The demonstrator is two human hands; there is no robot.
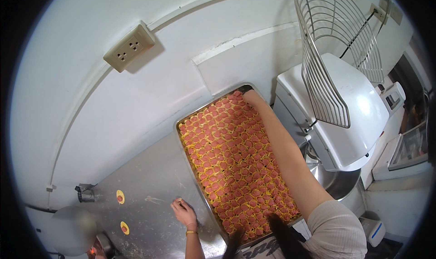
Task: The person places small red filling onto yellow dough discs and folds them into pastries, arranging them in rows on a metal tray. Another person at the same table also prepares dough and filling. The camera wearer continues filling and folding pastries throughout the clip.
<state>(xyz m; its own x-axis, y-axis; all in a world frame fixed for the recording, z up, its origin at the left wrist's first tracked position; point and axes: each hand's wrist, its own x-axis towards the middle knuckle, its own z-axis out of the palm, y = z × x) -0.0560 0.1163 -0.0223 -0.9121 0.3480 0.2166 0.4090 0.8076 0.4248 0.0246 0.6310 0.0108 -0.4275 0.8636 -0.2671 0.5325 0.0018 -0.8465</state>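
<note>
A large metal tray (198, 181) is filled with rows of small open-topped dumplings (236, 154), yellow wrappers around pink filling. My right arm stretches along the tray's right side, and my right hand (249, 96) is at its far right corner. The fingers there are bent down and mostly hidden. Left of the tray, my left hand (183, 212) is over the metal table with its fingers curled together; whatever they hold is too small to name. Further left lie two flat yellow wrappers, one farther (120, 197) and one nearer (125, 228), each with a pink lump of filling.
The steel table (150, 177) runs along a white wall with a power socket (130, 48). At the right stands a white mixer (345, 100) with a raised wire guard (318, 77) and steel bowl (338, 179). A blurred person (72, 231) is at the lower left.
</note>
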